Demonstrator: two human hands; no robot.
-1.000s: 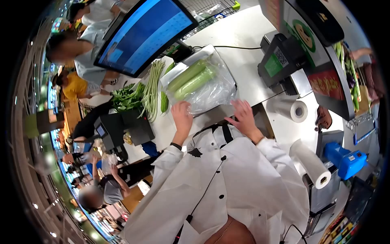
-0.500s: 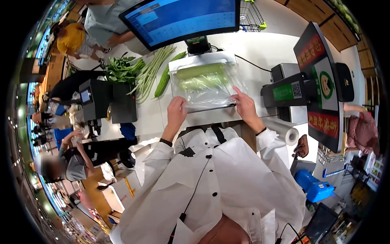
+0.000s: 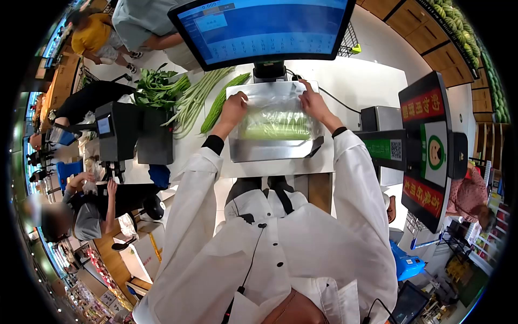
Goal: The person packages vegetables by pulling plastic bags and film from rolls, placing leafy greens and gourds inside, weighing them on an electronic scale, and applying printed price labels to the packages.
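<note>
A pale green gourd [image 3: 278, 129] lies crosswise inside a see-through plastic bag [image 3: 276, 105] on the metal scale tray [image 3: 240, 154]. At the far left corner of the bag, my left hand [image 3: 235, 108] is closed in a pinch on the plastic. My right hand [image 3: 314, 101] pinches the bag's far right part, thumb and forefinger together. Both hands rest over the tray's far half, on either side of the gourd. Left of the tray lies a bumpy bitter melon [image 3: 222, 105], beside long green beans [image 3: 194, 100] and a leafy green bunch [image 3: 156, 89].
A monitor [image 3: 264, 32] stands just behind the scale. To the right is a display with red signs [image 3: 426, 148]; to the left, a black device [image 3: 117, 132]. A customer [image 3: 143, 24] stands across the counter [image 3: 372, 75]. Another person [image 3: 91, 216] works at left.
Both hands have moved from the tray's near edge to its far side, still gripping plastic. The gourd now lies nearer to me on the tray. My view has shifted slightly.
</note>
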